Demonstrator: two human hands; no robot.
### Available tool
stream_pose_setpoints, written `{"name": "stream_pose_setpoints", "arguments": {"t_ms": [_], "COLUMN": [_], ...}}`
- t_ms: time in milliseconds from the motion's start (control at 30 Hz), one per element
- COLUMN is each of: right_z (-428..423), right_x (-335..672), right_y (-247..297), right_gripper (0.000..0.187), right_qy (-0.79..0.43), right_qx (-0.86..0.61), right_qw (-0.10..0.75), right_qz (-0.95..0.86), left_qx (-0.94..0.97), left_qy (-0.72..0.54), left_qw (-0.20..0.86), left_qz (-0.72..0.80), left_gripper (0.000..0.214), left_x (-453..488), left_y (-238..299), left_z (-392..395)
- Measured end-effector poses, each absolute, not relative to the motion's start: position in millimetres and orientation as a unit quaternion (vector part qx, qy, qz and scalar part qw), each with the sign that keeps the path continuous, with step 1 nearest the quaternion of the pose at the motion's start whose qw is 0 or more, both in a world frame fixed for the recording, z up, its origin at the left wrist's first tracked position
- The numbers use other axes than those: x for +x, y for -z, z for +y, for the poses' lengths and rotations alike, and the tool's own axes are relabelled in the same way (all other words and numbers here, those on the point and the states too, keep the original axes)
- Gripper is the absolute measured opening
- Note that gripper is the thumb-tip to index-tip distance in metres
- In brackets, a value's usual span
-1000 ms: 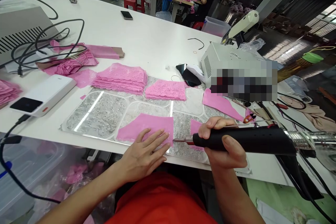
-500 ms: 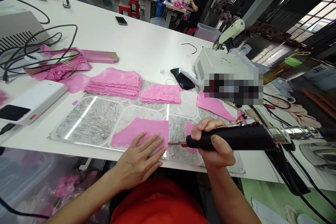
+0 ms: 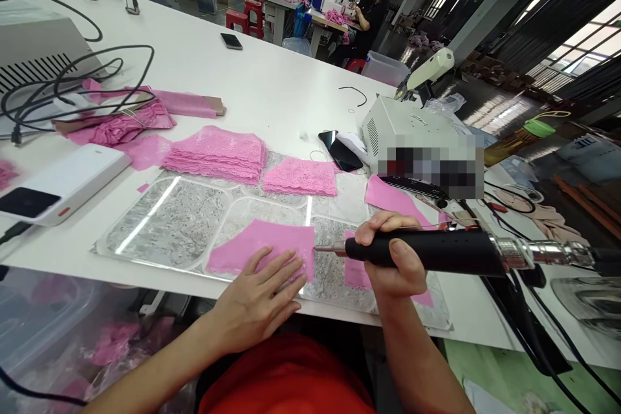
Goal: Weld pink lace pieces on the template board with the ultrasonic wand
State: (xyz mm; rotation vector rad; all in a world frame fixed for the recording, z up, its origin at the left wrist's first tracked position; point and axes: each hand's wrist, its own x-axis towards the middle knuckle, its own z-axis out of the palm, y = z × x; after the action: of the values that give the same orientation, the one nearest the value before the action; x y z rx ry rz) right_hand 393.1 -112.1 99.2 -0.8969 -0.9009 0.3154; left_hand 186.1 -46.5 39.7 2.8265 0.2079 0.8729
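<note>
My left hand (image 3: 259, 294) lies flat with fingers spread on the near edge of a pink lace piece (image 3: 264, 242). The piece rests on a clear patterned plate (image 3: 169, 213) at the table's front. My right hand (image 3: 391, 259) is wrapped round a black hot cutting tool (image 3: 427, 251). Its metal tip (image 3: 323, 248) touches the right edge of the lace piece. A narrow pink strip (image 3: 356, 272) lies under my right hand.
Two stacks of pink lace (image 3: 216, 152) (image 3: 301, 176) sit at the plate's far edge. Another pink piece (image 3: 392, 197) lies right of them. A white control box (image 3: 417, 136), phones (image 3: 339, 149), a white power bank (image 3: 58, 181) and cables (image 3: 72, 87) surround the plate. A person sits at a sewing machine far behind.
The tool's tip has moved up along the right edge of the lace piece, away from me. My left hand has stayed pressed on the lace. The view has shifted slightly.
</note>
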Motion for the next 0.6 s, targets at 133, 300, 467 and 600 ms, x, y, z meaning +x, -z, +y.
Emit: {"name": "stream_pose_setpoints", "arguments": {"t_ms": [133,300,467,600], "right_z": [-109.8,-110.2,-106.7,-91.1], "right_x": [392.7,391.5,391.8,385.5], "right_y": [-97.9,-98.1,-101.1,-103.5], "right_gripper": [0.011,0.009,0.011,0.01], "right_qy": [-0.143,-0.144,-0.133,-0.111], "right_qx": [-0.43,-0.432,-0.434,-0.426], "right_qw": [0.786,0.783,0.793,0.813], "right_qz": [-0.421,-0.423,-0.407,-0.381], "left_qx": [0.95,0.949,0.941,0.933], "left_qy": [-0.291,-0.296,-0.318,-0.331], "left_qw": [0.088,0.082,0.08,0.063], "left_qz": [0.071,0.077,0.086,0.127], "left_gripper": [0.03,0.031,0.029,0.03], "left_x": [186.1,185.4,175.3,156.7], "left_y": [-38.7,-38.8,-49.8,-56.0], "left_z": [-46.3,-49.5,-43.4,-21.2]}}
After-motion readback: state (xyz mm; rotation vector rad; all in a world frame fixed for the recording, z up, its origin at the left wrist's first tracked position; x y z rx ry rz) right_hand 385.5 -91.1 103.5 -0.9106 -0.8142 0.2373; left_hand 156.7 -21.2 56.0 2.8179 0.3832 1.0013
